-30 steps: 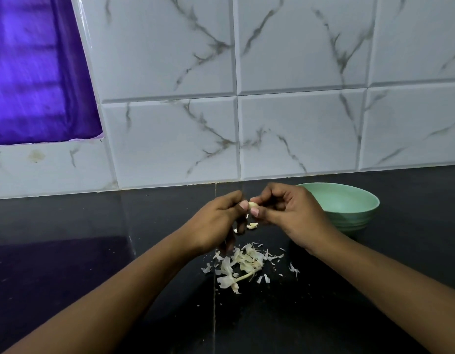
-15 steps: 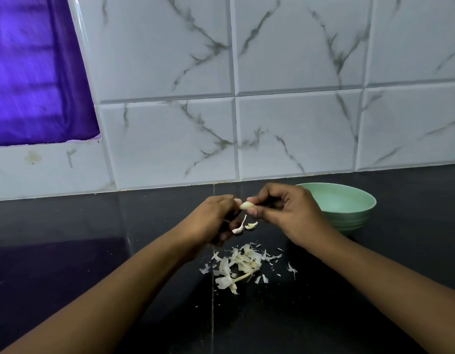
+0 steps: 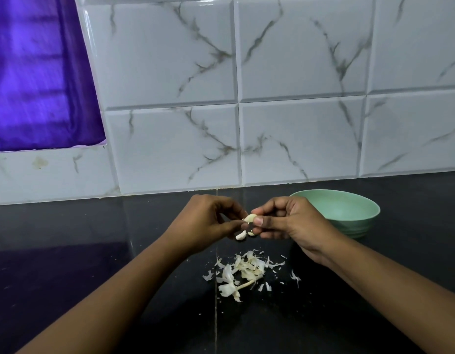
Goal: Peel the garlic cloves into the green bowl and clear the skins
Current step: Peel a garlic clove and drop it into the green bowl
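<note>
I see garlic clove (image 3: 250, 217) above counter (image 3: 374, 290), just left of green bowl (image 3: 359, 213). R hand (image 3: 295, 226) pinches it and L hand (image 3: 206, 223) pinches its left tip. Long axis approx left-right.

The countertop (image 3: 68, 264) was glossy dark stone, and the wall tiles (image 3: 170, 60) were shiny with a marble pattern. The green bowl (image 3: 359, 213) looked smooth and matt, the garlic skins (image 3: 244, 272) thin and papery.
</note>
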Tool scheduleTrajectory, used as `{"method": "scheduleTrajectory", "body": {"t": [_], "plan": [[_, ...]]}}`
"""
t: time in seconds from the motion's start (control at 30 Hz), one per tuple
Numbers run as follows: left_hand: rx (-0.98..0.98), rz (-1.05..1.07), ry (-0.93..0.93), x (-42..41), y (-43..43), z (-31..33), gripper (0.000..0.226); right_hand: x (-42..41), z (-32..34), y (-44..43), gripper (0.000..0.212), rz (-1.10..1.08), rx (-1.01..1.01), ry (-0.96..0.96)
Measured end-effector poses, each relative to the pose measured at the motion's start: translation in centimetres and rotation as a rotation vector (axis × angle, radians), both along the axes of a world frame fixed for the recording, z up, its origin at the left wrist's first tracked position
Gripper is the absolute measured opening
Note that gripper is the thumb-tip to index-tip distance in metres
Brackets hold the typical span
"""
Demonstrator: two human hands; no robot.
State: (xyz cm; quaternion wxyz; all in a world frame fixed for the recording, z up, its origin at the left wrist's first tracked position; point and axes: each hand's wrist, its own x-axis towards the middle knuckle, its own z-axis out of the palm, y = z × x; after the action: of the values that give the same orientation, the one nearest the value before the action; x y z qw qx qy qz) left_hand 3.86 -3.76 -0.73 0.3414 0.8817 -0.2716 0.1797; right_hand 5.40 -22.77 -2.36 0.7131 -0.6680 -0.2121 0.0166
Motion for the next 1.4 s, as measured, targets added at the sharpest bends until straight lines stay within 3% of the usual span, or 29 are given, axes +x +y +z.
{"method": "scheduleTrajectory", "body": {"t": [0.33, 0.5, 0.73, 0.9, 1.1, 1.4], "plan": [[0.016, 0.035, -0.082, 0.1, 0.1, -0.1, 0.004, -0.2, 0.1, 0.1, 0.011, 0.01, 0.025, -0.023], [-0.212, -0.113, 0.266, 0.0, 0.2, 0.1, 0.007, -0.1, 0.1, 0.0, 0.011, 0.029, -0.043, -0.136], [-0.441, -0.21, 0.612, -0.6, 0.0, 0.2, 0.011, -0.2, 0.6, -0.5, 0.013, -0.077, -0.301, -0.54], [-0.614, -0.382, 0.83, -0.5, 0.2, -0.1, 0.011, -0.3, 0.5, -0.3, 0.016, 0.081, -0.07, -0.362], [-0.663, -0.438, 0.893, -0.2, 0.1, -0.2, 0.021, -0.7, 1.0, -0.4, 0.021, 0.148, -0.043, -0.345], [-0.53, -0.291, 0.645, -0.1, -0.1, -0.3, 0.008, -0.7, 0.8, -0.3, 0.02, 0.147, 0.047, -0.159]]}}
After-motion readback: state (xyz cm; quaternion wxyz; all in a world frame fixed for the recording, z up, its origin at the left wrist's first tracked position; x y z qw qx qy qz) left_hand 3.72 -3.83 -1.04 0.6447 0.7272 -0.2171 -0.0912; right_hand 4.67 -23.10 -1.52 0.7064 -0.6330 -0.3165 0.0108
